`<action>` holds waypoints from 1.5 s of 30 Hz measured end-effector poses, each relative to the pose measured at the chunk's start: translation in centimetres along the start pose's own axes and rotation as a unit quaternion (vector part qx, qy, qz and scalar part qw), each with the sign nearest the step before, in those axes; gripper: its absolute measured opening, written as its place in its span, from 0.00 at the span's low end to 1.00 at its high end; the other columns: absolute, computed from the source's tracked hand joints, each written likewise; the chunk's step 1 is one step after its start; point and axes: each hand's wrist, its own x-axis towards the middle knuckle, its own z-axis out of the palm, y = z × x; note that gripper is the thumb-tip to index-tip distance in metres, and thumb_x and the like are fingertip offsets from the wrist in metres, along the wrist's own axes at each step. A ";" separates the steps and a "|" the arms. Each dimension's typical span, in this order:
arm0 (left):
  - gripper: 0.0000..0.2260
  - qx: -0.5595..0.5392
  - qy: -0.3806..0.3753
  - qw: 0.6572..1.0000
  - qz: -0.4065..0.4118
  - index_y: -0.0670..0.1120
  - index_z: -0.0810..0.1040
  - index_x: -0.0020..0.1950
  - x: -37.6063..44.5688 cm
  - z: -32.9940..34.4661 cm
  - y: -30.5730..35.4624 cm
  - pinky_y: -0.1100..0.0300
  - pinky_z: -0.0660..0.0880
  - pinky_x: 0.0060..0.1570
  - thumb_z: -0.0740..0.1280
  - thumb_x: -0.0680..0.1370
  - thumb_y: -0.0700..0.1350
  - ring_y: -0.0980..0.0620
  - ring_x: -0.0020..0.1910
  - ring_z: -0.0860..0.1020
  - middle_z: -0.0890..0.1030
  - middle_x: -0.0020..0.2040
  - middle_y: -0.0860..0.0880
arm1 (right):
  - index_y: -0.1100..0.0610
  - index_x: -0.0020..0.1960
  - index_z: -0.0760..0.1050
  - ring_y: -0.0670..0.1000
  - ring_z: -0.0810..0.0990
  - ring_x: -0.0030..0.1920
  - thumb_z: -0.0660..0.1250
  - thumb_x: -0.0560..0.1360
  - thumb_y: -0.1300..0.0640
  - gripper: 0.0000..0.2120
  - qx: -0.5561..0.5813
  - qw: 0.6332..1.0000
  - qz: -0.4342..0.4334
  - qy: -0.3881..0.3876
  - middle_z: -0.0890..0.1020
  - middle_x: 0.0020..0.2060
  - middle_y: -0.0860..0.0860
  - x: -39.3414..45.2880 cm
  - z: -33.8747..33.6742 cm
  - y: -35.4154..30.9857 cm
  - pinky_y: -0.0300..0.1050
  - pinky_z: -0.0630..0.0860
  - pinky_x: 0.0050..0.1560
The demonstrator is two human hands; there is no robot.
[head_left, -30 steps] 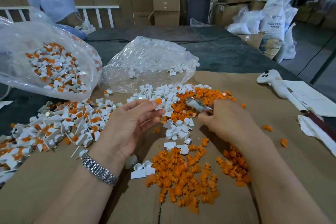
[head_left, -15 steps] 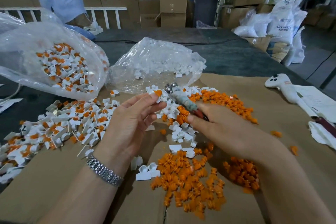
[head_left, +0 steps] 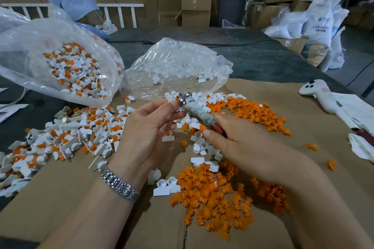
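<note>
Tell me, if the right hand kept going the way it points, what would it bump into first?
Probably the left hand: the right hand points forward and left along the tool it grips, whose metal end sits at the left fingertips. Depth is hard to judge.

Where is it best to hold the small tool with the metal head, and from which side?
Probably by its wrapped shaft, from the near right end, as the right hand grips it. The tool is a slim cylinder tilted up-left, and its metal head sits at the left hand, so that end should stay free.
</note>
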 end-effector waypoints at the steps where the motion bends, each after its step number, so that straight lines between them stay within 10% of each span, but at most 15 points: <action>1: 0.12 0.004 0.000 1.000 0.003 0.43 0.82 0.46 0.0 0.1 0.0 0.67 0.76 0.29 0.78 0.66 0.41 0.51 0.39 0.86 0.87 0.40 0.44 | 0.46 0.46 0.66 0.44 0.71 0.37 0.55 0.83 0.42 0.11 0.004 1.000 0.002 0.001 0.73 0.39 0.45 0.0 0.0 0.0 0.39 0.63 0.36; 17: 0.02 0.069 -0.007 0.998 0.008 0.47 0.88 0.38 -0.3 0.0 -0.3 0.66 0.78 0.31 0.76 0.71 0.42 0.47 0.43 0.87 0.87 0.41 0.42 | 0.46 0.40 0.69 0.45 0.75 0.30 0.57 0.84 0.44 0.15 0.001 0.999 0.031 0.037 0.77 0.33 0.48 1.1 0.8 0.8 0.41 0.69 0.32; 21: 0.09 0.076 0.001 0.996 0.038 0.50 0.86 0.37 -0.3 0.1 0.1 0.65 0.79 0.33 0.74 0.76 0.41 0.45 0.44 0.87 0.86 0.42 0.42 | 0.51 0.47 0.74 0.46 0.79 0.36 0.57 0.80 0.38 0.18 0.054 0.998 0.026 0.008 0.82 0.38 0.50 0.7 -0.2 1.3 0.50 0.77 0.40; 26: 0.05 0.143 0.012 0.988 0.063 0.49 0.87 0.42 -0.3 -0.5 0.3 0.63 0.82 0.38 0.74 0.77 0.42 0.45 0.45 0.87 0.87 0.42 0.45 | 0.48 0.65 0.73 0.40 0.75 0.41 0.60 0.79 0.36 0.21 0.066 0.987 0.089 0.120 0.76 0.44 0.40 1.1 -1.1 2.9 0.37 0.70 0.40; 30: 0.02 0.313 0.078 0.939 0.117 0.48 0.85 0.46 -0.1 -0.9 0.1 0.65 0.79 0.34 0.74 0.78 0.43 0.52 0.39 0.86 0.86 0.38 0.49 | 0.48 0.67 0.71 0.51 0.78 0.54 0.63 0.78 0.36 0.23 -0.057 0.972 0.171 0.150 0.79 0.55 0.49 1.9 -0.6 4.7 0.53 0.76 0.55; 33: 0.05 0.529 0.157 0.815 0.179 0.51 0.81 0.47 0.6 -1.7 0.5 0.62 0.73 0.35 0.68 0.82 0.44 0.54 0.40 0.81 0.83 0.43 0.53 | 0.50 0.67 0.70 0.58 0.73 0.65 0.65 0.75 0.34 0.28 -0.148 0.951 0.237 0.131 0.76 0.63 0.54 2.7 0.2 6.1 0.60 0.67 0.65; 37: 0.06 0.665 0.194 0.689 0.214 0.48 0.79 0.56 0.7 -2.3 0.6 0.41 0.70 0.60 0.66 0.81 0.42 0.43 0.52 0.76 0.74 0.56 0.46 | 0.52 0.65 0.72 0.60 0.72 0.64 0.63 0.74 0.30 0.31 -0.187 0.942 0.246 0.132 0.76 0.60 0.57 3.4 1.1 7.0 0.58 0.67 0.61; 45: 0.04 0.641 -0.028 0.733 0.224 0.53 0.80 0.50 -0.1 -0.7 -1.1 0.44 0.76 0.58 0.69 0.80 0.44 0.58 0.47 0.76 0.74 0.47 0.59 | 0.48 0.69 0.71 0.59 0.66 0.71 0.62 0.77 0.33 0.28 -0.111 0.961 0.234 0.101 0.71 0.67 0.54 3.1 0.6 6.8 0.61 0.64 0.67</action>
